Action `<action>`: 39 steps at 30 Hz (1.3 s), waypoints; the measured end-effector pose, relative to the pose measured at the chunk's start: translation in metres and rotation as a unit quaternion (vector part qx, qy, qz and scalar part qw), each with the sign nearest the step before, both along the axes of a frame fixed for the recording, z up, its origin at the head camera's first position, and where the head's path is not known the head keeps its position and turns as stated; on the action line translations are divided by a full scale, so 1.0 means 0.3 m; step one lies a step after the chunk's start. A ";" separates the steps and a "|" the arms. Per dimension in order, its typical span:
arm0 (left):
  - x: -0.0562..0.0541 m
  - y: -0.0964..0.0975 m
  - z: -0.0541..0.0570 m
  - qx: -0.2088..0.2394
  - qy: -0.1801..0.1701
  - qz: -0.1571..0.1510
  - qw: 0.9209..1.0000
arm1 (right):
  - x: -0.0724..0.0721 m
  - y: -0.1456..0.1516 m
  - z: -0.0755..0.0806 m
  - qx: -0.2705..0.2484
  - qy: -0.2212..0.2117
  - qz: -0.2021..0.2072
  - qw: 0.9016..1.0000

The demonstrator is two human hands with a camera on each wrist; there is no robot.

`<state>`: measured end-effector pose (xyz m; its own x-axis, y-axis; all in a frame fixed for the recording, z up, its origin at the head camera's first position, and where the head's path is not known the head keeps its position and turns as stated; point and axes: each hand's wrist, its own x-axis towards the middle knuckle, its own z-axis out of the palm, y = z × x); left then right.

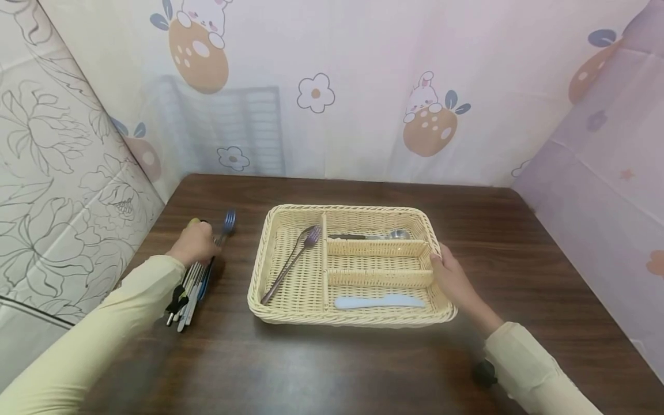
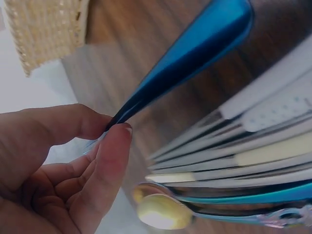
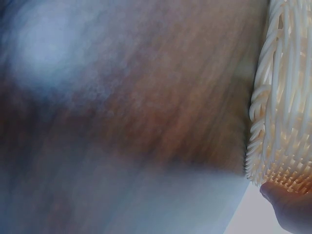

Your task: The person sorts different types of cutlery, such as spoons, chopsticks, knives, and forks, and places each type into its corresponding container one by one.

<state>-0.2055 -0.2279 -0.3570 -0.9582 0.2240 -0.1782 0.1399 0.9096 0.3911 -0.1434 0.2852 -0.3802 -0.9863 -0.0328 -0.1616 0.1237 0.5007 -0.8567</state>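
My left hand (image 1: 198, 243) pinches a blue fork (image 1: 230, 221) between thumb and finger, over the left side of the table. In the left wrist view the fork's shiny handle (image 2: 190, 53) slants up from the fingertips. Beside that hand lies a bundle of cutlery (image 1: 191, 294), several pieces with pale handles, along with a gold-bowled spoon (image 2: 163, 211). My right hand (image 1: 454, 276) holds the right end of a cream woven basket (image 1: 339, 321), thumb over the rim. Most of its fingers are hidden behind the basket wall.
Inside the basket's left compartment lie a dark fork (image 1: 311, 237) and another dark utensil. A metal spoon (image 1: 399, 234) sits in the back right section, a pale plastic knife (image 1: 381, 301) in the front one. Printed cloth (image 1: 363, 69) hangs behind the brown table (image 1: 321, 374).
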 end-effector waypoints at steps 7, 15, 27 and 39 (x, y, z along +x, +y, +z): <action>0.012 0.055 0.056 -0.034 0.019 -0.030 0.999 | 0.004 0.002 0.004 -0.004 -0.008 -0.001 1.000; 0.030 0.142 0.118 0.021 0.014 -0.014 1.000 | 0.007 0.003 0.000 0.000 -0.002 -0.003 1.000; 0.042 0.280 0.202 0.045 0.022 -0.048 0.998 | 0.005 -0.001 -0.005 0.008 -0.004 -0.002 1.000; 0.033 0.402 0.187 0.053 -0.011 -0.083 0.995 | 0.003 -0.004 -0.005 0.001 0.004 -0.003 1.000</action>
<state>-0.1956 -0.1073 -0.3008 -0.9025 0.3975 -0.1658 0.2752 0.8283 0.4881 -0.1426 0.2841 -0.3816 -0.9879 -0.0271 -0.1529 0.1188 0.5017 -0.8569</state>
